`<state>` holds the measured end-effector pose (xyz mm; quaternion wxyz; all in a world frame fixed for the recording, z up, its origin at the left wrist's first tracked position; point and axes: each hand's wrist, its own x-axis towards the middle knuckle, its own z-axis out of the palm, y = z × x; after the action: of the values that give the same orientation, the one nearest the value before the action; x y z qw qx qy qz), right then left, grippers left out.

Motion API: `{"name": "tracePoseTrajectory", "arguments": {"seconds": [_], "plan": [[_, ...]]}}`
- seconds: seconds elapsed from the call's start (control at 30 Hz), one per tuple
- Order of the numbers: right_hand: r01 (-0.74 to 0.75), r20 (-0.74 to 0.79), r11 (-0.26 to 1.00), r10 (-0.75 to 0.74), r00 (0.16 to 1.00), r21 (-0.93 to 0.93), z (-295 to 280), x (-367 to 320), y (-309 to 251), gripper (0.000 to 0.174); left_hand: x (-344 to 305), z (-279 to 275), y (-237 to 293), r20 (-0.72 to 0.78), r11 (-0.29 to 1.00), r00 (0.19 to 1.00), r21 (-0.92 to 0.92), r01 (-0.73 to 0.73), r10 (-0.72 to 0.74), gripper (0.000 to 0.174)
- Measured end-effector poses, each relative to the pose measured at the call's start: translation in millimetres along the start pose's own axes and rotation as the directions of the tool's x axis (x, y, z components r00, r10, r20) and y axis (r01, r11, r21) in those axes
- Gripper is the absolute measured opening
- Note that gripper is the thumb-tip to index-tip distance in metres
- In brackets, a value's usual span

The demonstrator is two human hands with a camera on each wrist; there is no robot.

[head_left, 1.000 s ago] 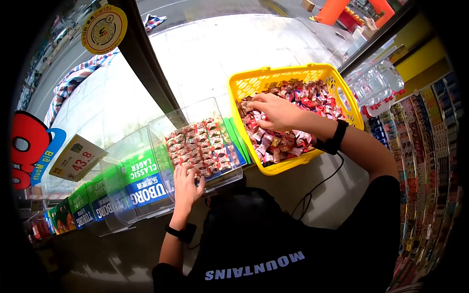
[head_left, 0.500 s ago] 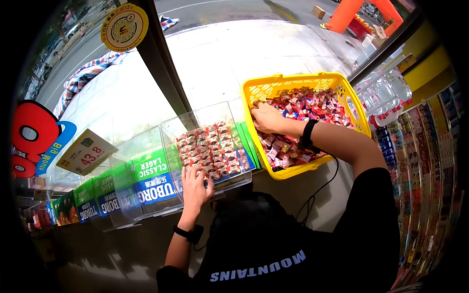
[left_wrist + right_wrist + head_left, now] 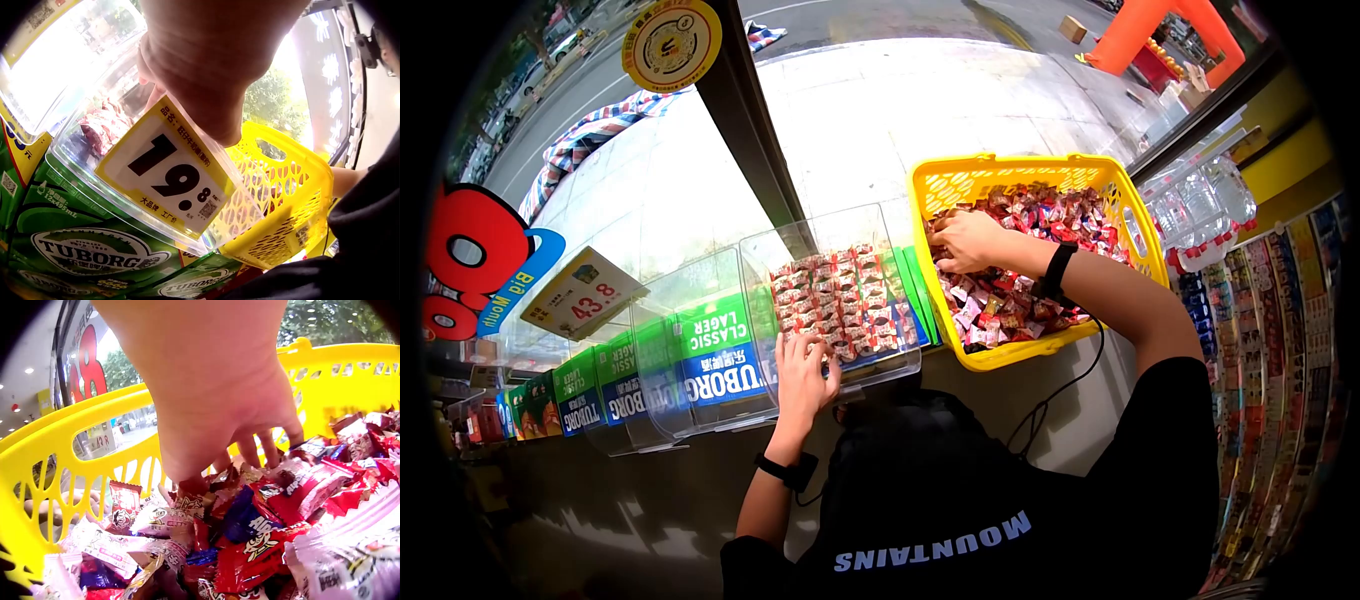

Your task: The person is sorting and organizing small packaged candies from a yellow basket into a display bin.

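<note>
My right hand is inside a yellow plastic basket, near its left wall. It reaches down into a heap of wrapped candies. In the right wrist view its spread fingers touch red, pink and blue wrappers; the thumb tip is partly hidden among them. My left hand rests, fingers loosely bent, at the near edge of a clear plastic bin. Inside the bin, small wrapped candies lie in neat rows. A 19.8 price card is on the bin's front, below the left hand.
Green and blue Tuborg beer cartons stand under and beside the bins. Another clear bin adjoins on the left, near a 43.8 price card. Large water bottles stand right of the basket. A dark window post rises behind.
The head view has shifted, so the basket and bin appear farther right. My right hand went to the basket's left wall, then moved slightly back over the candies. My left hand stays at the bin's edge.
</note>
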<state>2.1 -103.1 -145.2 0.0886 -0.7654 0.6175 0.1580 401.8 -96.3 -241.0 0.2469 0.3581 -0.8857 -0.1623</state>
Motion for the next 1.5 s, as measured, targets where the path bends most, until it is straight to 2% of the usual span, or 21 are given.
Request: {"name": "tracePoseTrajectory", "arguments": {"seconds": [0.23,0.33,0.47,0.6,0.7,0.8,0.9,0.93,1.03,1.07,1.17,1.23,1.3,1.4,1.5], "plan": [[-0.003,0.226,0.999,0.011,0.974,-0.037,-22.5,-6.8,-8.0,0.056,-1.2,0.7,-1.2,0.010,1.000,1.000,0.014,0.001,-0.001,0.015],[0.015,0.208,1.000,-0.018,0.978,0.012,-16.4,-12.6,1.2,0.051,-1.3,2.1,-1.4,0.009,1.000,1.000,0.022,0.007,-0.007,0.015],[-0.010,0.065,0.993,0.002,0.998,0.122,-9.8,-28.0,6.0,0.044,-4.4,6.0,-5.2,0.000,1.000,1.000,0.021,0.012,-0.012,0.016],[0.063,0.007,0.993,-0.064,0.998,0.097,-5.8,-27.4,17.1,0.041,-3.4,4.5,-2.8,-0.010,0.999,1.000,0.035,0.015,-0.015,0.013],[0.073,-0.030,0.995,-0.071,0.997,0.061,-4.3,-26.0,23.7,0.035,-4.5,5.0,-3.9,0.007,0.999,1.000,0.043,0.020,-0.020,0.017],[0.057,-0.094,0.991,-0.046,0.995,0.118,-19.7,-38.0,25.1,0.027,-5.7,6.3,-7.1,0.026,0.999,0.999,0.049,0.025,-0.026,0.018],[0.256,-0.323,0.953,-0.195,0.926,0.159,-22.8,-52.1,31.8,0.020,-4.7,5.7,-5.8,0.026,0.998,1.000,0.060,0.012,-0.013,0.018],[0.271,-0.380,0.952,-0.201,0.903,0.140,-26.0,-57.9,29.5,0.016,-4.1,4.5,-5.7,0.042,0.997,0.999,0.076,0.008,-0.011,0.020],[0.390,-0.582,0.915,-0.263,0.769,0.101,-40.4,-75.2,14.9,0.013,0.9,-5.3,5.1,0.040,0.996,0.999,0.086,-0.020,0.016,0.022],[0.399,-0.601,0.912,-0.267,0.753,0.095,-49.2,-84.2,4.7,0.011,4.0,-13.8,10.6,0.076,0.997,0.997,0.074,-0.025,0.019,0.025],[0.515,-0.705,0.857,-0.378,0.600,-0.022,-75.7,-112.0,-28.2,0.021,21.9,-46.0,40.9,0.052,0.999,0.998,-0.023,-0.037,0.038,0.029],[0.547,-0.746,0.828,-0.441,0.499,-0.123,-80.1,-124.3,-56.5,0.026,33.5,-70.0,61.6,0.018,0.986,0.993,-0.123,-0.113,0.116,0.037],[0.583,-0.765,0.806,-0.440,0.471,-0.104,-87.9,-137.9,-84.9,0.025,44.9,-90.8,76.4,0.054,0.960,0.980,-0.218,-0.175,0.191,0.042],[0.601,-0.761,0.794,-0.446,0.472,-0.092,-90.3,-141.7,-121.0,0.025,57.2,-114.4,93.3,0.101,0.854,0.939,-0.457,-0.251,0.330,0.048],[0.602,-0.778,0.798,-0.389,0.494,-0.017,-81.6,-132.4,-166.8,0.024,54.6,-123.3,85.1,0.098,0.767,0.880,-0.541,-0.344,0.464,0.051]]}}
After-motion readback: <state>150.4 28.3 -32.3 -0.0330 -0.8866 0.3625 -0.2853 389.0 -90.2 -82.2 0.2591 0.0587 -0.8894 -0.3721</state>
